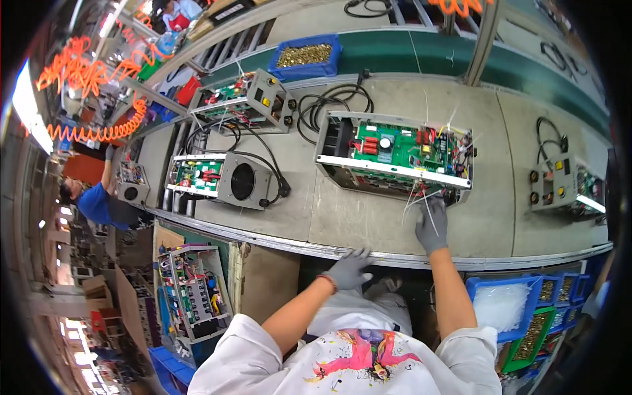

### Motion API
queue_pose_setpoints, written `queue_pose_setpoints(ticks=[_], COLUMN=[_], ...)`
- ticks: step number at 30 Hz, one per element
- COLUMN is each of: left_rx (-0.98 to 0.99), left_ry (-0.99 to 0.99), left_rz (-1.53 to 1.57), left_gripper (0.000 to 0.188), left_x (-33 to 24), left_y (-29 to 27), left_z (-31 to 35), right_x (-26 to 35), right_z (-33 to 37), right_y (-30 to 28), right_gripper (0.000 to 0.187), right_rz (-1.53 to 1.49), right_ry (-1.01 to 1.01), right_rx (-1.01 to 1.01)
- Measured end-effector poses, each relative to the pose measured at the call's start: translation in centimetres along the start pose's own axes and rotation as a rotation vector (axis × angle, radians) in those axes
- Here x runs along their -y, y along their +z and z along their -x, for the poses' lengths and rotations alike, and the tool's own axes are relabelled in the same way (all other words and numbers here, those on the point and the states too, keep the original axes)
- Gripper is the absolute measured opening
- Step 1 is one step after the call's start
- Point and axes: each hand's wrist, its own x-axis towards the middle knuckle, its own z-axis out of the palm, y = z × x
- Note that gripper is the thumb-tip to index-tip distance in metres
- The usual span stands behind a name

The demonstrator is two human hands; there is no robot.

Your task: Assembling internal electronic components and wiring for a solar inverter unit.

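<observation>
The open metal chassis with its green circuit board lies on the bench, straight ahead. The right hand, gloved, pinches 1 white cable tie at the chassis's near right corner, so tying the wiring seems under way. The left hand rests loosely open, holding nothing, on the bench's near edge.

Grey gloves, white short sleeves, a pink-printed shirt front.

Grey knit gloves; glossy green circuit board.
</observation>
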Motion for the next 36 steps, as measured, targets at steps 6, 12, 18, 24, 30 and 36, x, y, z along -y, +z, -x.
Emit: queue_pose_setpoints(ticks=[6, 12, 18, 24, 30, 36], left_rx=[-1.178, -1.328, -0.511, -0.318, -0.299, -0.244], left_ry=[-0.742, -0.337, -0.500, -0.694, -0.709, -0.755], left_rz=[0.290, -0.373, 0.038, -0.027, -0.076, -0.062], left_gripper=[0.040, 0.038, 0.064, 0.091, 0.092, 0.092], left_x=[9.5, 14.3, 15.5, 17.9, 17.6, 17.6], left_y=[-14.4, -21.5, -12.6, -9.3, -10.0, -10.1], left_z=[12.2, 10.3, 4.2, 2.5, 2.6, 2.2], right_x=[12.4, 15.4, 13.8, 13.7, 13.1, 12.1], right_z=[4.0, -0.5, -0.1, -0.4, -1.9, -2.0], right_y=[-8.9, -5.2, -0.6, 0.6, -0.1, -1.1], right_gripper=[0.018, 0.022, 0.060, 0.076, 0.073, 0.070], right_rz=[-0.369, -0.302, 0.228, 0.327, 0.326, 0.335], right_ry=[0.128, -0.030, 0.339, 0.386, 0.414, 0.395], right_rx=[-0.104, 0.189, 0.636, 0.872, 1.018, 1.055])
